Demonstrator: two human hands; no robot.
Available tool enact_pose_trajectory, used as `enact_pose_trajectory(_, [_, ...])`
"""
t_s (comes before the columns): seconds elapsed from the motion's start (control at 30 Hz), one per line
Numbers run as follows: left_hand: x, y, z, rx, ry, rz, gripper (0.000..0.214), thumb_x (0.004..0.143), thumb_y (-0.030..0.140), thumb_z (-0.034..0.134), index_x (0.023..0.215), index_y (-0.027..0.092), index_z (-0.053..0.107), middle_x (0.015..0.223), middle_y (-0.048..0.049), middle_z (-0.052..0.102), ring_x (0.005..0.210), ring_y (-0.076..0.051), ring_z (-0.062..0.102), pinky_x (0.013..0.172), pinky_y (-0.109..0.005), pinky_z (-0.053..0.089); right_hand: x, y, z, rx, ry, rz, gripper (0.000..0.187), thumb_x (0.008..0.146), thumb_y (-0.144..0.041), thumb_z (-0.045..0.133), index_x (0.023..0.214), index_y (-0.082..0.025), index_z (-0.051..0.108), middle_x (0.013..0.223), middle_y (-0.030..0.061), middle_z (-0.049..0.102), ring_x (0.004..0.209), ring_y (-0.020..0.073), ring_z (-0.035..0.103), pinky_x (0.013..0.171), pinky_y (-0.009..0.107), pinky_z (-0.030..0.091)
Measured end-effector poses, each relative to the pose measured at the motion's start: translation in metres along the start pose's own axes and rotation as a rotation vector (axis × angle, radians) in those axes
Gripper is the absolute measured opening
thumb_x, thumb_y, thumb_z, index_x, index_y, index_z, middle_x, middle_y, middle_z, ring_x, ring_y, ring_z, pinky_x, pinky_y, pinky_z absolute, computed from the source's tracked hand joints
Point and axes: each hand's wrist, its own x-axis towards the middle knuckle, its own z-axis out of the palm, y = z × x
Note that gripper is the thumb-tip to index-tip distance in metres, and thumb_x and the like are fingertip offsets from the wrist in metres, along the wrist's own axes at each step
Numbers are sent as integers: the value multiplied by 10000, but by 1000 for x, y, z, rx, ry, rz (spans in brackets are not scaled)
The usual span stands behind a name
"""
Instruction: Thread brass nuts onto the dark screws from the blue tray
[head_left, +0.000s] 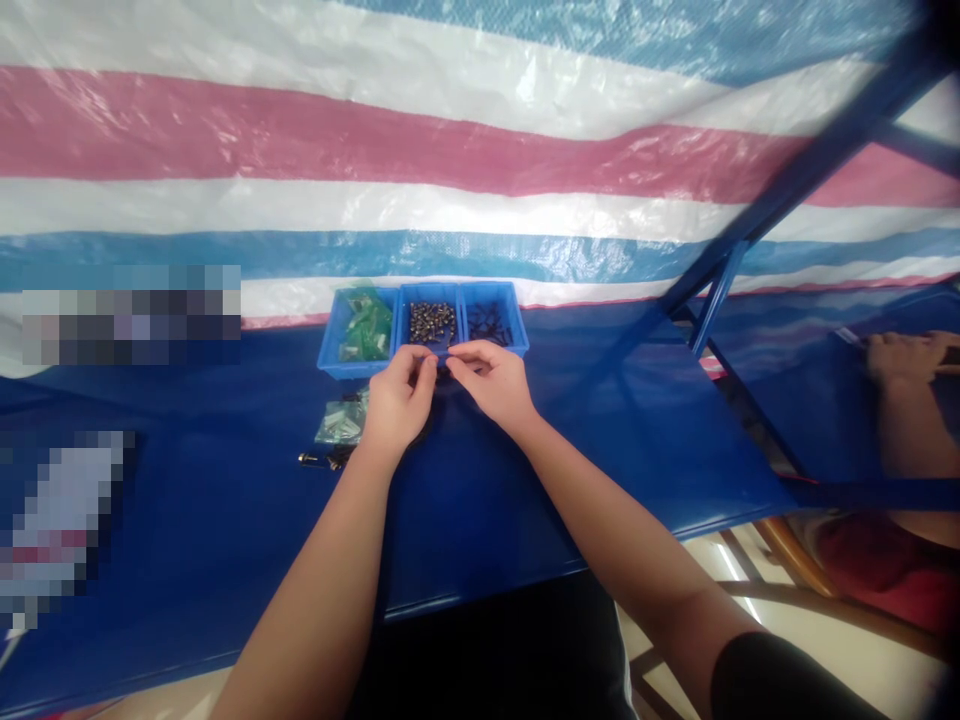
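My left hand (403, 392) and my right hand (495, 378) meet over the blue table, just in front of the parts bins. Both are closed, thumb against fingers, with the fingertips almost touching. Whatever they pinch is too small and too covered to make out. Behind them stands the middle blue bin (405, 300), holding many small brass-coloured metal pieces (432, 321). The right bin (517, 312) has dark screw-like pieces (487, 325). In the left bin (328, 345) lie green-tinted plastic bags (366, 325).
Beside my left hand lie a clear bag of pale pieces (341, 424) and a dark, gold-tipped part (309, 460). A blue metal frame (720, 295) rises at the right. Beyond it, another person's hand (904, 357) rests at a blue surface. A striped sheet (450, 150) hangs behind.
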Motion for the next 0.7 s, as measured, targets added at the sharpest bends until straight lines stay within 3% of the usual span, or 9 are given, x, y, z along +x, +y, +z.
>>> enact_pose_trajectory(0.17, [0, 2, 0, 14, 26, -9, 280, 973, 453, 519, 1024, 207, 644, 661, 16, 621, 584, -133, 579, 637, -262, 443, -1, 1, -1, -22, 16, 9, 147, 812, -296, 713, 924, -204, 742, 863, 25, 772, 771, 153, 744, 739, 287, 629])
enact_pose_trajectory(0.3, [0, 3, -1, 52, 71, -40, 291, 976, 451, 510, 1014, 204, 658, 636, 25, 596, 567, -126, 557, 629, -256, 431, 0, 3, -4, 54, 151, 121, 192, 824, -339, 699, 942, -188, 701, 749, 12, 725, 671, 158, 727, 548, 249, 601])
enact_pose_trajectory(0.47, [0, 5, -1, 63, 50, -26, 291, 963, 436, 520, 982, 193, 679, 674, 16, 618, 580, -119, 538, 628, -247, 424, 6, 2, -10, 199, 292, 215, 361, 834, -387, 706, 1111, -165, 642, 980, 75, 752, 734, 182, 763, 540, 258, 622])
enact_pose_trajectory(0.57, [-1, 5, -1, 65, 53, -18, 271, 958, 421, 528, 969, 198, 682, 664, 18, 612, 575, -118, 526, 624, -247, 421, 8, 1, -10, 225, 272, 228, 451, 857, -404, 684, 1236, -179, 590, 1053, 90, 751, 758, 186, 770, 531, 256, 613])
enact_pose_trajectory(0.7, [-1, 4, -1, 62, 74, -8, 265, 959, 416, 530, 974, 199, 681, 658, 17, 611, 574, -120, 533, 627, -250, 426, 5, -1, -8, 117, 167, 180, 281, 865, -377, 652, 1069, -183, 654, 957, 64, 762, 645, 149, 728, 485, 234, 549])
